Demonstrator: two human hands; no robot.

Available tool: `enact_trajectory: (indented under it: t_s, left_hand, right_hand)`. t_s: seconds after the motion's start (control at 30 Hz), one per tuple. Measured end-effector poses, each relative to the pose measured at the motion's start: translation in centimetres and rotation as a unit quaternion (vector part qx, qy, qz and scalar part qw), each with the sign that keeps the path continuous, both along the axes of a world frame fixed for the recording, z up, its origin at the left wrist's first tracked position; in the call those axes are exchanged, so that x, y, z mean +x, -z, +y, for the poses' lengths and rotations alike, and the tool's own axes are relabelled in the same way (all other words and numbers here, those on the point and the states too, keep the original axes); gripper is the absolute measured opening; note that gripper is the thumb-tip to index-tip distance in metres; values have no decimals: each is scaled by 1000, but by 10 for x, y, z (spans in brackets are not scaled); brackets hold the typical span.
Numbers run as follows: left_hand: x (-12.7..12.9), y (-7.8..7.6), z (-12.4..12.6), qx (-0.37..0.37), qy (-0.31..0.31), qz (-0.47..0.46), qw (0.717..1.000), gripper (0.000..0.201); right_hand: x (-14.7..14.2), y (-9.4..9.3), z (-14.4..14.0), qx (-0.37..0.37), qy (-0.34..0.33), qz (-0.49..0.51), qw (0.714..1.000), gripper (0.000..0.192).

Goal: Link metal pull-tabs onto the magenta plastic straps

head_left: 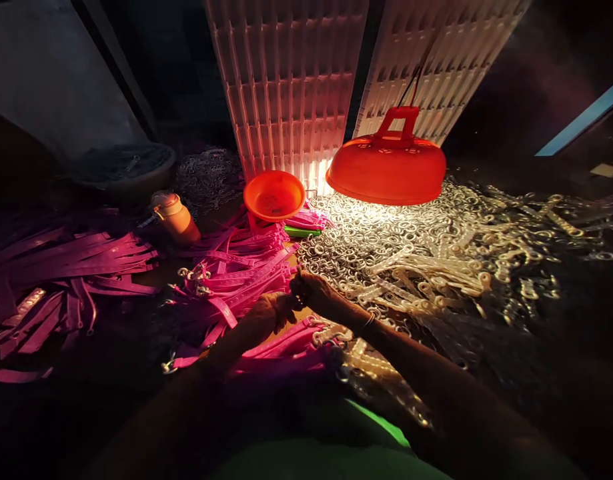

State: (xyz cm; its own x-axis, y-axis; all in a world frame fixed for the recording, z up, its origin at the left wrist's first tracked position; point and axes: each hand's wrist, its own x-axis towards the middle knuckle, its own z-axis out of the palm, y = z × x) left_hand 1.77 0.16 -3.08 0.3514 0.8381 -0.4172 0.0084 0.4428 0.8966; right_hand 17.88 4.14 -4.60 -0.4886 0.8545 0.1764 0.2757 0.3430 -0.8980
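My left hand [275, 308] and my right hand [313, 291] meet in front of me, fingers closed together in a pinch. Whatever lies between them is dark and too small to make out. Just left of the hands spreads a pile of pink straps [251, 267], some with metal clasps [199, 280] at their ends. To the right is a heap of metal rings [346, 247], with pale strap-like pieces that have ringed ends [436, 273] lying on it. More pink straps [286, 343] lie below my wrists.
A red lamp shade [386, 170] hangs low over the rings. Behind the straps sits an orange bowl [275, 195], with an orange bottle [176, 217] to its left. Further pink straps [86, 260] lie at far left. Ribbed panels [296, 87] stand at the back.
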Motion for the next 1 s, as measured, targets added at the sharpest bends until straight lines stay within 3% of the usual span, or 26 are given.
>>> enact_trajectory:
  t_s: [0.13,0.23,0.33,0.53,0.63,0.7,0.77,0.87,1.0]
  left_hand:
    - [-11,-29,-3,-14,25,-24,999,34]
    - [-19,-50,-14,-31,82,-18,996,33]
    - [-21,-56,-32,-11,136,14,991,34]
    - [-13,-32,-71,-74,130,-67,987,45]
    - [-10,-26,-83,-69,117,-71,988,50]
    - [-8,-27,-87,-69,90,-104,988,47]
    - [-6,-28,-91,-104,61,-143,982,41]
    - [-3,-27,-94,-166,53,-173,969,37]
    - [-2,-18,-94,-179,72,-156,969,38]
  right_hand:
    - [10,-51,-25,43,-71,-96,992,18]
    - [17,-72,-58,61,-82,-155,983,23]
    - [22,-67,-91,71,-86,-176,978,19]
    - [24,-37,-132,57,-44,-204,976,21]
    - [22,-29,-135,-6,-33,-148,988,20]
    - [21,-24,-134,-91,-16,-111,990,22]
    - [22,-21,-133,-148,-14,-89,985,30]
    - [24,-24,-132,-104,-47,-82,990,20]
    - [26,-37,-136,-60,-79,-102,990,8]
